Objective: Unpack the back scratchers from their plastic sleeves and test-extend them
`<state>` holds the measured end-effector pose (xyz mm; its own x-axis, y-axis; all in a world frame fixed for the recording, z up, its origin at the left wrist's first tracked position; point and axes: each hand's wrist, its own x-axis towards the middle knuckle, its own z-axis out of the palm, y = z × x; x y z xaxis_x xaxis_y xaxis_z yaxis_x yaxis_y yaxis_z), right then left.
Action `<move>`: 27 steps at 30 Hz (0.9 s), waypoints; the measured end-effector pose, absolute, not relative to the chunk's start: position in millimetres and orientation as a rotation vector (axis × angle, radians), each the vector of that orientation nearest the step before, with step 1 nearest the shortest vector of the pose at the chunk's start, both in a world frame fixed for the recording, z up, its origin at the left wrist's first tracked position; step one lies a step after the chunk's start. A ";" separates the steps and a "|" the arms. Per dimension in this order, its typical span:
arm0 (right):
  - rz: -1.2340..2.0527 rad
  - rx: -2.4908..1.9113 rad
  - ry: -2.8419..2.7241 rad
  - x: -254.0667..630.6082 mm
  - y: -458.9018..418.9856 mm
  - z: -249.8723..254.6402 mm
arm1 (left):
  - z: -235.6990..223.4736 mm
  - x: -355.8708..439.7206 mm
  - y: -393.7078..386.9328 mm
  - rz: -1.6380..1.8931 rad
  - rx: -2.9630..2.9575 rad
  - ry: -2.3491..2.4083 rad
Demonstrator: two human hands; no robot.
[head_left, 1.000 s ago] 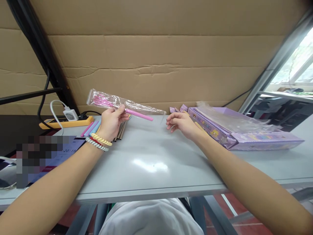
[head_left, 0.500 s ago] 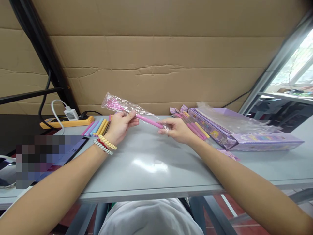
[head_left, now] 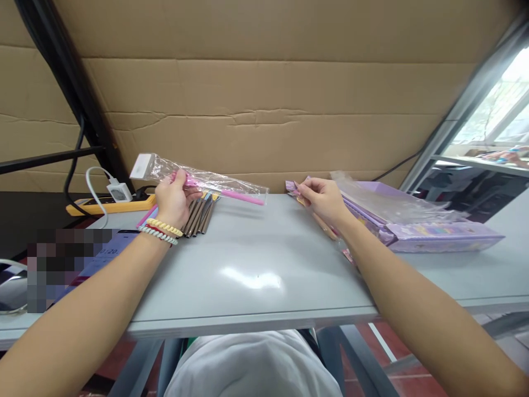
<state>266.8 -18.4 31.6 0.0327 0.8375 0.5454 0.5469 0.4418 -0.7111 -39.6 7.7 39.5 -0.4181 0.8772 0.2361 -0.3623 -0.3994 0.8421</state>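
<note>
My left hand (head_left: 172, 199) is closed around a pink pen (head_left: 242, 196) inside a clear plastic sleeve (head_left: 206, 179), held above the table. The sleeve's white end (head_left: 141, 166) sticks out to the left, and the pen's plain end points right. Over on the right, my right hand (head_left: 322, 199) has thumb and fingertips pinched together beside a purple-topped packet (head_left: 290, 186); what they hold is too small to make out. Beneath that hand lie packaged pens (head_left: 324, 226), mostly covered by it and the wrist.
Brown metallic pens (head_left: 201, 216) lie in a row beside my left wrist. A purple box (head_left: 446, 236) with clear plastic on top stands at the right. At the left are a yellow power strip (head_left: 111, 206), a charger (head_left: 119, 191) and a phone (head_left: 103, 256). Cardboard (head_left: 264, 88) walls the back.
My right hand has let go of the sleeve's right end and moved right to the packets. My left hand has shifted left with the sleeved pen, and the sleeve's white end now shows.
</note>
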 end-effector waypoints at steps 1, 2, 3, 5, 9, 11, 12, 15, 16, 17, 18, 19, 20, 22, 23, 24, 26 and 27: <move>0.382 -1.236 -1.659 265.9 -17.6 29.9 | 39.8 -40.5 8.1 1.929 0.882 0.923; 0.433 -1.244 -1.712 263.6 -17.1 27.6 | 39.9 -40.3 7.8 1.934 0.886 0.923; 0.489 -1.246 -1.784 260.2 -17.1 24.9 | 39.8 -39.2 7.0 1.930 0.899 0.920; 0.600 -1.236 -1.915 251.7 -18.1 19.5 | 39.4 -35.0 4.1 1.903 0.925 0.905; 0.790 -1.215 -1.940 237.1 -21.8 13.3 | 38.6 -26.4 -3.1 1.856 0.958 0.871; 0.944 -1.161 -1.870 233.6 -22.6 13.2 | 38.3 -24.0 -5.3 1.828 0.987 0.868; 1.029 -1.123 -1.823 232.7 -22.8 13.6 | 38.1 -23.3 -6.0 1.810 1.004 0.866; 1.223 -1.023 -1.668 231.1 -24.3 16.4 | 36.7 -21.4 -6.7 1.781 1.031 0.869; 1.256 -1.002 -1.643 230.5 -25.5 17.7 | 36.1 -20.6 -6.9 1.777 1.035 0.872; 1.278 -0.993 -1.641 230.0 -27.1 19.0 | 35.5 -19.7 -7.3 1.772 1.039 0.878; 1.290 -0.992 -1.658 229.3 -29.1 20.1 | 34.9 -18.6 -7.9 1.764 1.048 0.884; 1.294 -1.000 -1.690 228.7 -31.2 21.1 | 34.4 -17.4 -8.6 1.752 1.063 0.885; 1.297 -1.012 -1.729 228.1 -33.1 21.7 | 33.9 -16.3 -9.4 1.738 1.080 0.883; 1.306 -1.033 -1.797 227.7 -35.8 22.1 | 33.4 -14.8 -10.5 1.720 1.105 0.879; 1.310 -1.033 -1.823 228.1 -36.2 22.0 | 33.6 -14.7 -10.6 1.724 1.107 0.876; 1.311 -1.032 -1.846 229.0 -35.8 21.8 | 34.0 -15.1 -10.2 1.740 1.101 0.872; 1.309 -1.024 -1.870 233.0 -32.7 21.5 | 36.2 -17.5 -8.1 1.813 1.059 0.864; 1.302 -1.020 -1.864 236.1 -30.1 21.7 | 37.9 -19.4 -6.5 1.869 1.025 0.859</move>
<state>236.1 -30.1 21.7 -0.4955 0.8660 0.0681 0.2340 0.2085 -0.9496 -19.4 -6.5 37.9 -0.3336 0.8852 0.3243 -0.3300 -0.4319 0.8394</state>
